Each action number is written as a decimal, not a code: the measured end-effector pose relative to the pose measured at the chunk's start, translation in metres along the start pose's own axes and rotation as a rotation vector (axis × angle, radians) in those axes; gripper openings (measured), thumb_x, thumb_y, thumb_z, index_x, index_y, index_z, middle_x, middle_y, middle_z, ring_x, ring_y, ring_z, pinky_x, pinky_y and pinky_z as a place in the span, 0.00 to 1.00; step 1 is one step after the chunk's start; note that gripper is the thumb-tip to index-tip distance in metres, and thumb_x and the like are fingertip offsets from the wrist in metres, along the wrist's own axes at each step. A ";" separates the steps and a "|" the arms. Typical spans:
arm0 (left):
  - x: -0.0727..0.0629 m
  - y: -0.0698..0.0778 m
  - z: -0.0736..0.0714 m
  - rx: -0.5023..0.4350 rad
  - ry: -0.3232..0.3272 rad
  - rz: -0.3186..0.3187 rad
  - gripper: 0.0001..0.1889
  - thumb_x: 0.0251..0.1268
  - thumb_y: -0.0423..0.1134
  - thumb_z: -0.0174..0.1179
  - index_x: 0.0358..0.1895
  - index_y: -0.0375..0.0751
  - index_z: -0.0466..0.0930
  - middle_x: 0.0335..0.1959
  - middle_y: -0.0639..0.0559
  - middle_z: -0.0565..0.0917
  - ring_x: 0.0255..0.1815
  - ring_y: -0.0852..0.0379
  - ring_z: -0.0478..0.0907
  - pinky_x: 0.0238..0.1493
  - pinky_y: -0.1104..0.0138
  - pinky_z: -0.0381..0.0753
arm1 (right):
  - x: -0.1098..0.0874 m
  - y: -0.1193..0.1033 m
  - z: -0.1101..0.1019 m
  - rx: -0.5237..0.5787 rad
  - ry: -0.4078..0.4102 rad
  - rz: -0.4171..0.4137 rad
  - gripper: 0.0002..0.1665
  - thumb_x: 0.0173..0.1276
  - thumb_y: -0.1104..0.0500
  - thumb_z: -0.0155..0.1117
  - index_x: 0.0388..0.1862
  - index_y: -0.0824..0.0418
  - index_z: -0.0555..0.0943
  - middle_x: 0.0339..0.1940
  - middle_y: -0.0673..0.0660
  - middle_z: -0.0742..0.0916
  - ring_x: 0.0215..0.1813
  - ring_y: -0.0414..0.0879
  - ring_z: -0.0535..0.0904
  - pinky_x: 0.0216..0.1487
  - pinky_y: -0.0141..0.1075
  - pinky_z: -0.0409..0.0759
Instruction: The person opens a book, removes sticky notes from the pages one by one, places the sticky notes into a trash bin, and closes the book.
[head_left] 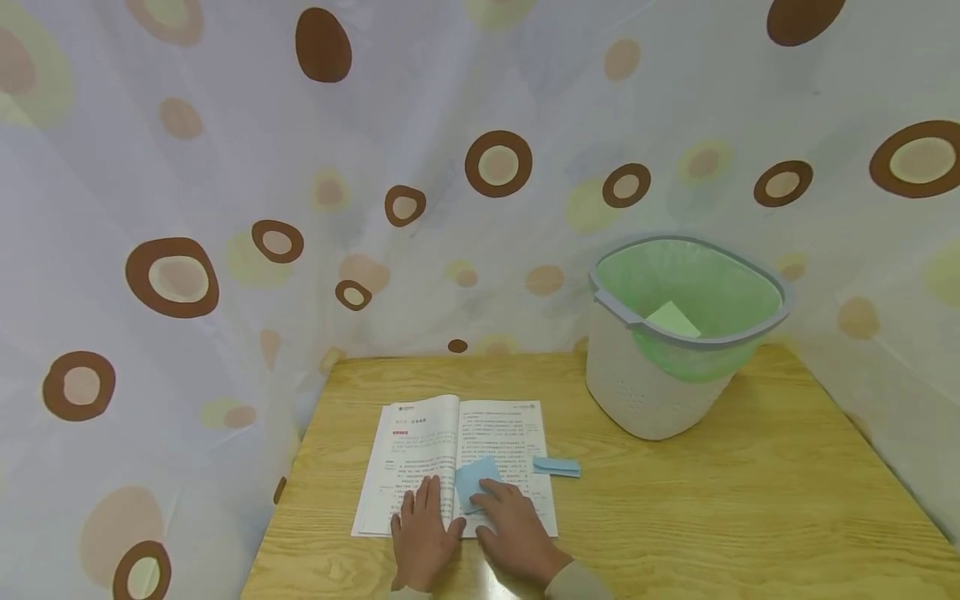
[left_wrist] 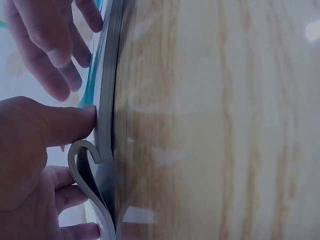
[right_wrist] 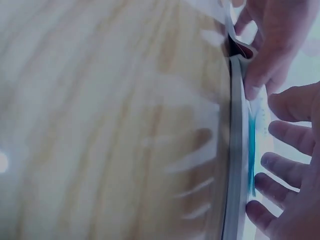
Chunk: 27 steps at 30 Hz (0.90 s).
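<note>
An open printed book (head_left: 420, 433) lies on the wooden table. My left hand (head_left: 423, 533) rests on the lower part of its left page, fingers extended upward and thumb by the spine. The left wrist view shows that thumb (left_wrist: 70, 122) pressing the page beside the curved fold of the book. A square of light blue paper (head_left: 474, 477) lies tilted on the right page near the spine. Over it is my right hand (head_left: 513, 529), fingertips at its lower right side. In the right wrist view the right fingers (right_wrist: 285, 167) are spread, close over the page.
A folded blue paper strip (head_left: 557, 467) lies across the book's right edge. Farther back on the right stands a pale basket (head_left: 637, 392) with a grey rim and a green liner; a light piece of paper (head_left: 673, 320) is inside. A spotted curtain (head_left: 435, 108) hangs behind the table (head_left: 712, 517).
</note>
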<state>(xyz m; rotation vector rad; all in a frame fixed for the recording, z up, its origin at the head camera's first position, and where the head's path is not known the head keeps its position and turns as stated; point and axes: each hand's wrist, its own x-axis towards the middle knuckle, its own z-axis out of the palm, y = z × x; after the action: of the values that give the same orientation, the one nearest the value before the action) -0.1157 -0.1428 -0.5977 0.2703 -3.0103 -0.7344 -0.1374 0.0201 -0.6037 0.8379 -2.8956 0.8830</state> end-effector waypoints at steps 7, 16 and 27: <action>0.001 -0.002 0.003 -0.001 0.006 -0.004 0.40 0.55 0.50 0.68 0.71 0.39 0.66 0.73 0.40 0.70 0.73 0.29 0.63 0.67 0.28 0.60 | 0.006 0.008 -0.011 0.088 0.066 0.010 0.18 0.64 0.61 0.64 0.53 0.59 0.83 0.63 0.61 0.81 0.65 0.58 0.76 0.66 0.56 0.76; 0.003 0.001 0.004 -0.018 0.012 -0.027 0.40 0.53 0.48 0.70 0.70 0.38 0.68 0.72 0.40 0.70 0.72 0.29 0.63 0.66 0.26 0.60 | 0.007 0.018 -0.035 0.230 0.187 0.101 0.14 0.66 0.65 0.64 0.49 0.56 0.85 0.59 0.60 0.83 0.63 0.59 0.77 0.66 0.58 0.74; 0.004 0.004 0.002 -0.035 -0.017 -0.067 0.40 0.54 0.47 0.69 0.71 0.39 0.66 0.73 0.41 0.69 0.73 0.29 0.61 0.69 0.26 0.56 | 0.006 0.052 -0.061 0.106 0.258 0.249 0.12 0.68 0.65 0.63 0.48 0.58 0.86 0.55 0.58 0.85 0.59 0.56 0.78 0.62 0.54 0.77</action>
<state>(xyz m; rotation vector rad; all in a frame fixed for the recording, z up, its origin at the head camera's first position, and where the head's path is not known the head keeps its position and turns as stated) -0.1207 -0.1386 -0.5977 0.3679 -3.0140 -0.7976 -0.1774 0.0848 -0.5783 0.3369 -2.7814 1.0799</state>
